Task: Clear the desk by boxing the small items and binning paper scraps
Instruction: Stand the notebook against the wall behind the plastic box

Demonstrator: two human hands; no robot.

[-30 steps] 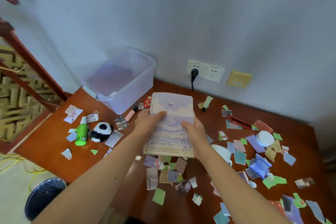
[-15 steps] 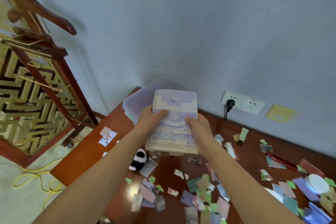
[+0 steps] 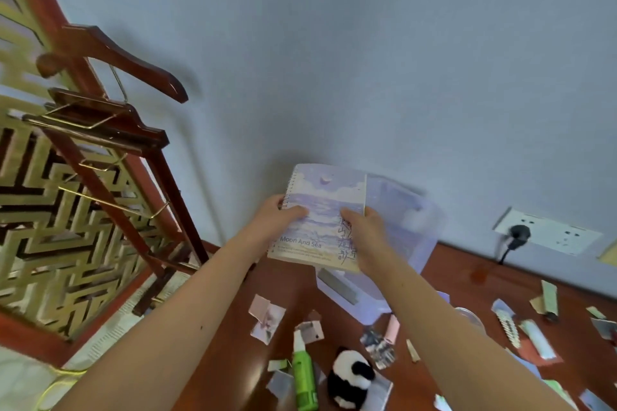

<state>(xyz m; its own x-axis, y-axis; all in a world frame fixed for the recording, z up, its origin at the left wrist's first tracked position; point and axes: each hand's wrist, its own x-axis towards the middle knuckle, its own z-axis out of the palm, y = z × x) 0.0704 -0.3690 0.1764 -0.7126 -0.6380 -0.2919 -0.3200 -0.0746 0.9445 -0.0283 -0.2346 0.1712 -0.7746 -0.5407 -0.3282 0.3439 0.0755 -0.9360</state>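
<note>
Along the bottom edge of the frame, a glossy lime-green plastic bottle point(image 3: 304, 380) with a white cap lies on the polished red-brown wooden desk point(image 3: 290, 284). A fluffy black-and-white panda plush point(image 3: 350, 380) sits just to its right. Torn paper scraps point(image 3: 267, 319) in pink, white and green are scattered around both and off towards the lower right. Two bare forearms rise from the lower corners to the middle of the frame, where both hands hold a lilac spiral-bound notebook point(image 3: 325, 210) in the air above the desk's far left part. The left hand point(image 3: 280, 220) grips the wire-coil edge with its thumb across the cover. The right hand point(image 3: 364, 237) clamps the opposite edge the same way. The notebook's long axis runs up the frame, leaning slightly right. Its "Moon And Sea" title end is nearest the viewer and its moon end points towards the wall. Its smooth card cover shows a painted sea. Just behind it, to the right, stands a translucent rectangular plastic box point(image 3: 400, 220). Further right, a white socket plate point(image 3: 547, 235) with a black plug point(image 3: 519, 232) sits on the pale grey wall. A dark red wooden rack point(image 3: 110, 117) fills the upper left.
</note>
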